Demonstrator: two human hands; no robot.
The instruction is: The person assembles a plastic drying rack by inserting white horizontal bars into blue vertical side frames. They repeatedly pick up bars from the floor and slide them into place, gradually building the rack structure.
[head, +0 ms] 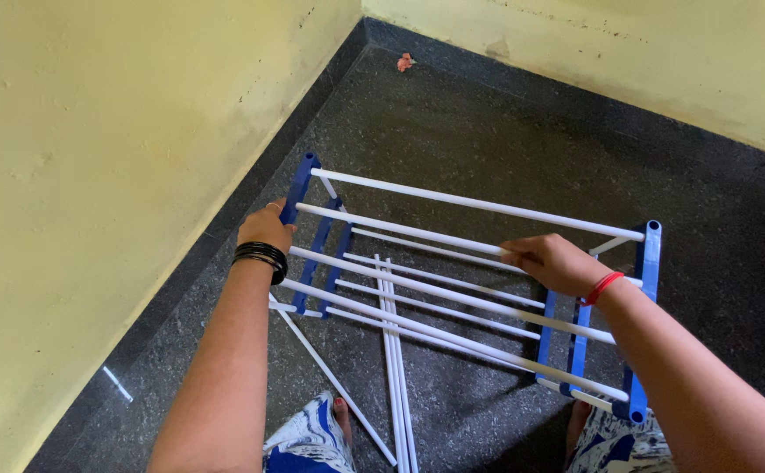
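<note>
**Both hands on the blue-and-white rack**

Nearest my view are my knees in blue-and-white patterned cloth (308,442), with a bare foot (340,416) on the dark speckled floor (488,131). My left hand (266,229), black bangles (261,257) at the wrist, has its fingers clenched around the rack's left blue side frame (299,188). My right hand (554,263), a red thread (603,286) at the wrist, has its fingers wrapped over one of the white cross rods (453,241). The rack (479,203) stands on the floor in the corner between two yellow walls (93,131). Loose white rods (394,368) lie on the floor beneath it, between my knees. A small pink scrap (405,61) sits near the far corner.
</note>
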